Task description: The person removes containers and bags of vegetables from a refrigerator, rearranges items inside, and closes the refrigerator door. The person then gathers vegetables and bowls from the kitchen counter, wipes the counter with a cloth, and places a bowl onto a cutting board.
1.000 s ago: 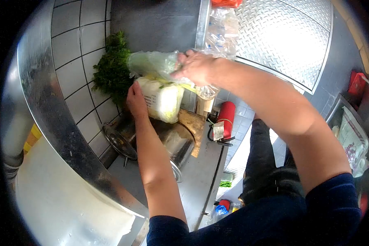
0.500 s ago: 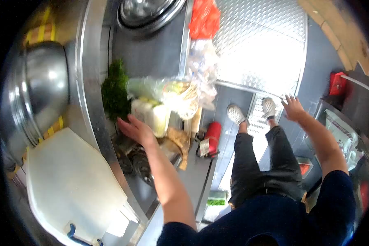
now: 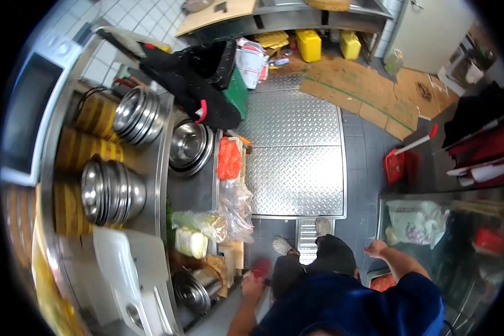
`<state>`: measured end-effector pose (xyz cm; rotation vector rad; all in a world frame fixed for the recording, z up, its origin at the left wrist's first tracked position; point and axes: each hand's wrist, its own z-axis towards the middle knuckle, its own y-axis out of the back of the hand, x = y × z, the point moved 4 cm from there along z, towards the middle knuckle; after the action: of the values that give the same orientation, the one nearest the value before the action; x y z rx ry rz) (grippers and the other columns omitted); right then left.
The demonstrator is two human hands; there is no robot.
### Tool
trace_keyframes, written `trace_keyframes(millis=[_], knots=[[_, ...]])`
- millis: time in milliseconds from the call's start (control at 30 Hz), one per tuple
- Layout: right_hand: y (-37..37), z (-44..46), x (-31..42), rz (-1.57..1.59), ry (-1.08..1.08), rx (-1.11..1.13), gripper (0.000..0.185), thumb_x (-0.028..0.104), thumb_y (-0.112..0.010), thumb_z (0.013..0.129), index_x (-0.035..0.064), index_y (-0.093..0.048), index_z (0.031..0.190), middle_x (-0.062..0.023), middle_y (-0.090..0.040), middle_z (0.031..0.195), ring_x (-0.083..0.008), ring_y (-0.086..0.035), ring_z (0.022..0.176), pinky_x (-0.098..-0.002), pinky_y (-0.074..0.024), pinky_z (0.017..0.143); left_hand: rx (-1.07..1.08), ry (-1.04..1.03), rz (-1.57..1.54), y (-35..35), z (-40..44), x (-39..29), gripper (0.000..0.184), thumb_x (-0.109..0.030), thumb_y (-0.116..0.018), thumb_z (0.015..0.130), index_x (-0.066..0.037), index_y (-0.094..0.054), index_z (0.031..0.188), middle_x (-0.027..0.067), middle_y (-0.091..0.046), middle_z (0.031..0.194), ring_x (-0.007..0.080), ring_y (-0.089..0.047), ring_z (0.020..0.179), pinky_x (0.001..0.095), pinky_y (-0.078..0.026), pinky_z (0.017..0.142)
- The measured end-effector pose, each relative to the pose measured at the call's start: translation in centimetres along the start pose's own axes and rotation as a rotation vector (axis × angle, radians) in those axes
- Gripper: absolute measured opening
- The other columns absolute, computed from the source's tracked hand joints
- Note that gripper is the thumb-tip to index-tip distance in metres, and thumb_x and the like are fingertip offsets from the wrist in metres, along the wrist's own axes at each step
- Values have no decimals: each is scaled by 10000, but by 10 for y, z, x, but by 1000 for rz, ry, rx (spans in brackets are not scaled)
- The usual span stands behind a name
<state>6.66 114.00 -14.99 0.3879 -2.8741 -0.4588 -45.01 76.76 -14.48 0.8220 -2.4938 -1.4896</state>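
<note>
My left hand (image 3: pixel 252 287) is low at the shelf's edge, smeared by motion, so its grip cannot be made out. Just beyond it shows a red fire extinguisher (image 3: pixel 260 267); whether they touch is unclear. Out to the right, my right hand (image 3: pixel 377 248) is loosely closed, with nothing visible in it, near a glass-topped case (image 3: pixel 409 259). Left of my body, the lower shelf carries a pale packaged block (image 3: pixel 191 242), bagged vegetables (image 3: pixel 207 225), clear plastic bags (image 3: pixel 236 210) and a steel pot (image 3: pixel 193 288). Green leaves (image 3: pixel 169 224) peek out beside the counter.
Stacked steel bowls (image 3: pixel 115 190) and a white lidded container (image 3: pixel 120 263) line the left counter. A metal floor plate (image 3: pixel 297 179) spreads ahead. Further off are a black-lined green bin (image 3: pixel 238 92), flattened cardboard (image 3: pixel 353 89) and yellow jugs (image 3: pixel 308 46). A red dustpan (image 3: pixel 396 166) stands right.
My view has lifted, taking in more of the room. My left hand has drawn back from the leaves towards my body. My right hand has gone from spread fingers to loosely curled ones.
</note>
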Motion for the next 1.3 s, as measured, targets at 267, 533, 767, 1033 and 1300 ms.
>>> trace_keyframes(millis=[267, 533, 767, 1033, 1300], knots=[[-4, 46, -105, -8, 243, -455, 268, 349, -738, 800, 122, -746, 941, -163, -708, 962, -376, -647, 1069, -475, -537, 900, 95, 486, -297, 46, -4, -7, 499, -446, -502, 917, -13, -688, 1080, 283, -680, 1119, 436, -651, 1076, 509, -495, 966], [87, 0, -82, 316, 107, -464, 441, 288, -784, 790, 32, -695, 1137, -253, -659, 1184, -404, -601, 1175, -428, -495, 1012, 114, 318, -508, 59, 91, -101, 512, -478, -597, 920, -34, -677, 1164, 250, -683, 1166, 404, -650, 1113, 483, -501, 980], [147, 9, -50, 561, 77, -409, 378, 303, -772, 840, -12, -693, 1034, -190, -731, 982, -348, -707, 955, -401, -544, 863, 11, 245, -145, 228, 176, -127, 454, -357, -652, 910, -31, -654, 1225, 256, -677, 1172, 423, -658, 1062, 495, -527, 926], [251, 92, -30, 650, 132, -392, 299, 255, -732, 881, 3, -687, 1037, -181, -731, 972, -332, -707, 924, -391, -546, 842, -1266, 146, -49, 653, 260, -133, 442, -134, -699, 876, 18, -603, 1280, 228, -636, 1261, 398, -607, 1163, 476, -510, 988], [355, 186, -43, 721, 321, -461, 234, 199, -680, 927, 11, -676, 1065, -178, -731, 969, -317, -707, 908, -381, -546, 826, -766, 308, -56, 794, 351, -23, 189, -185, -710, 872, -15, -693, 954, 184, -711, 880, 384, -671, 831, 450, -543, 788]])
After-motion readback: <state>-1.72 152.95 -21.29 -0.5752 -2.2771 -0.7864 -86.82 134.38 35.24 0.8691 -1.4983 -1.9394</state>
